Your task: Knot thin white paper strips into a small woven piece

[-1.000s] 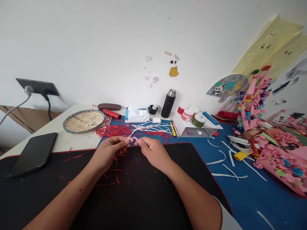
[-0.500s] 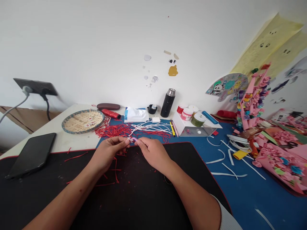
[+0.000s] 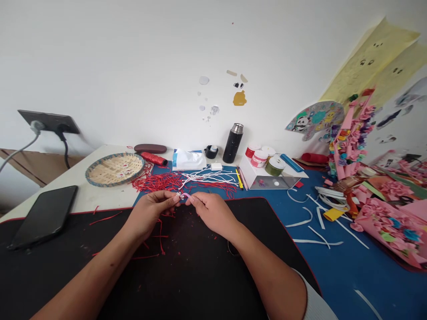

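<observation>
Above the far part of the black mat [image 3: 200,266], my two hands are close together. My left hand [image 3: 156,206] is closed, thumb and forefinger pinching a small white looped cord knot [image 3: 180,195]. Just right of it, my right hand [image 3: 208,208] pinches a thin, curved pink-purple piece [image 3: 187,196] whose kind I cannot make out. The two small things meet or nearly meet between my fingertips; whether they are joined is too small to tell. Red cord scraps [image 3: 162,240] lie below my left hand.
Behind the hands lie red cords [image 3: 160,181] and white cords [image 3: 213,178]. A woven basket [image 3: 115,170] and a phone [image 3: 45,218] are at left. A black flask [image 3: 233,143], lidded jars [image 3: 275,165] and pink paper flowers [image 3: 390,224] stand further right.
The pink-purple piece shows slightly more of its curve between my fingertips. Both hands otherwise keep their place; the whole view has shifted very slightly.
</observation>
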A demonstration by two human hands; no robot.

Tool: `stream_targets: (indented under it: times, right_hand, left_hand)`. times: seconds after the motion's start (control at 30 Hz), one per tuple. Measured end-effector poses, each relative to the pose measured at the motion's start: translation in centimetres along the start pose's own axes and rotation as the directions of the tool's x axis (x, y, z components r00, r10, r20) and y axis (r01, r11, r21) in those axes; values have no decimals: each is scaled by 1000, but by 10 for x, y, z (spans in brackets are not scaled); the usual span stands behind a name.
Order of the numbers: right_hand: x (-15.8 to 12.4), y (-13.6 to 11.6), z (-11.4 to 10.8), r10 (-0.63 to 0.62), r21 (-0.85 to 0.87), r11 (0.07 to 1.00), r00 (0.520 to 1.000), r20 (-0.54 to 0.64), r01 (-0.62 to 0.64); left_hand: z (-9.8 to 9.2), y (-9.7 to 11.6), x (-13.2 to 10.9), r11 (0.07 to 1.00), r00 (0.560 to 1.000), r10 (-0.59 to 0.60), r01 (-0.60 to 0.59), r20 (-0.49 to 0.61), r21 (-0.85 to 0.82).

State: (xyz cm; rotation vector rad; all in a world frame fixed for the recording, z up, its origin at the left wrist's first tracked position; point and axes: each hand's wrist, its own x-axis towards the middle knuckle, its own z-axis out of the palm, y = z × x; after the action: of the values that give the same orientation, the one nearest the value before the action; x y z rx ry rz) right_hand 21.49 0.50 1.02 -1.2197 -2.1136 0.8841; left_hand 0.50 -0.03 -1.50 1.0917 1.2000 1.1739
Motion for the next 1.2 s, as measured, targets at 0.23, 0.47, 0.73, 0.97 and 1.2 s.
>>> stream_targets:
  times: [0.23, 0.47, 0.73, 0.97, 1.2]
  right_hand:
    - [0, 0, 1, 55, 75, 995, 998, 42, -58]
    - [2, 5, 4, 79, 100, 991, 995, 68, -86]
    - [4, 6, 6, 122, 83, 988, 987, 103, -130]
    - [7, 14, 11, 138, 76, 986, 985, 104, -146]
    - [7, 16, 14, 149, 74, 985, 984, 100, -157]
  left_hand:
    - [0, -2, 2, 1000, 1000, -3, 3, 16, 12]
    - [1, 0, 3, 997, 999, 25, -28, 42, 68]
    - [-1, -4, 8, 989, 993, 14, -31, 118, 143]
    - [-1, -6, 11, 976, 990, 31, -60, 140, 208]
    - [-2, -10, 14, 973, 991, 37, -65, 131, 221]
